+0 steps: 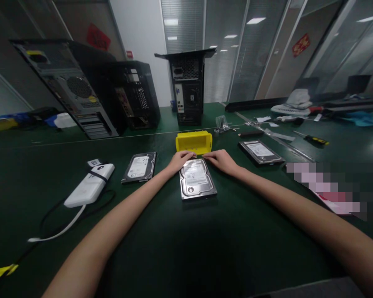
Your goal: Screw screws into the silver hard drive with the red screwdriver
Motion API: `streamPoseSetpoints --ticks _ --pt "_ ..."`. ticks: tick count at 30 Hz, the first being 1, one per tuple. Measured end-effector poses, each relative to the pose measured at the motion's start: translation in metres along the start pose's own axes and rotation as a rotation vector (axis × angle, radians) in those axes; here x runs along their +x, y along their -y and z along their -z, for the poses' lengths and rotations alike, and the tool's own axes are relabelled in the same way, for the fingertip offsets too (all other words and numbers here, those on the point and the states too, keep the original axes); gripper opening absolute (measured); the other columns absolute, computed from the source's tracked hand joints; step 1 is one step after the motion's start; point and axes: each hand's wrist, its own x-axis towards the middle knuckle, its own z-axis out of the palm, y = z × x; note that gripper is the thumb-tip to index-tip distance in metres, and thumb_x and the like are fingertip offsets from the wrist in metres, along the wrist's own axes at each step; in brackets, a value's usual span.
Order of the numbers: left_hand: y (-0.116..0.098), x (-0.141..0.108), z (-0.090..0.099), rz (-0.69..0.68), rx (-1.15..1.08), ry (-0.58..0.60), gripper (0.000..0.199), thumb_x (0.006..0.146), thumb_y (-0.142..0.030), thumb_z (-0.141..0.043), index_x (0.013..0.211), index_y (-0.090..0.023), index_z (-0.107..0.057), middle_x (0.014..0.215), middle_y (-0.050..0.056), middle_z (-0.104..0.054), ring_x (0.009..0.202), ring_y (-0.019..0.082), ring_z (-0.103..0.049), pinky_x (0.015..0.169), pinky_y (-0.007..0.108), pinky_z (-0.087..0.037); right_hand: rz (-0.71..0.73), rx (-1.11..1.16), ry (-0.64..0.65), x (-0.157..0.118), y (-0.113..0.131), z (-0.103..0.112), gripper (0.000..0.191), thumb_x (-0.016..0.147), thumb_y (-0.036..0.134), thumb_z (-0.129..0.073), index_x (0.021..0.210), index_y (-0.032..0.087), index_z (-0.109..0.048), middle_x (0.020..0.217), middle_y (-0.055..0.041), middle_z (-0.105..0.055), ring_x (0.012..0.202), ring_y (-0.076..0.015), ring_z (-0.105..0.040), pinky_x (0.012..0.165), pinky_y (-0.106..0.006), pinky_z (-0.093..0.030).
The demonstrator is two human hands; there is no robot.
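Note:
A silver hard drive (197,180) lies label up on the green table in front of me. My left hand (180,160) is at its far left corner, fingers bent and pressed together by the far edge. From the other side my right hand (223,160) reaches to the far right corner, thumb and fingers pinched. Anything small between the fingertips is too hidden to make out. Just beyond both hands stands a yellow plastic bin (194,142), its opening facing me.
Other hard drives (139,167) (260,152) lie left and right. A white power strip (90,186) with cables sits at left. Computer cases (188,89) (136,95) stand behind. At right are a screwdriver (312,139), a clear plastic bag (222,123) and a blurred-out pink item (325,188).

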Motion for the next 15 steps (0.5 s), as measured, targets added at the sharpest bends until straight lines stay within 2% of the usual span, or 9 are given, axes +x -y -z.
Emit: streamPoseSetpoints --ticks 7,15 --pt "0.0064 -0.002 -0.0039 -0.026 -0.067 -0.024 0.046 0.087 -0.05 -0.048 0.088 -0.011 -0.072 0.09 0.011 -0.074 0.089 0.023 -0.066 0.086 0.034 -0.048 0.049 -0.072 0.011 -0.001 -0.0016 -0.0007 0.03 0.092 0.024 -0.049 0.111 0.019 -0.071 0.109 -0.0036 -0.07 0.101 -0.0212 -0.066 0.089 -0.032 -0.049" --pt "0.0034 -0.0036 -0.0041 -0.044 -0.074 -0.039 0.047 0.088 -0.05 -0.046 0.085 -0.011 -0.073 0.088 0.01 -0.074 0.085 0.022 -0.066 0.082 0.033 -0.049 0.142 -0.162 0.036 -0.0045 0.0037 0.0007 0.032 0.091 0.018 -0.047 0.115 0.021 -0.069 0.112 -0.0036 -0.069 0.104 -0.0233 -0.063 0.09 -0.035 -0.047"
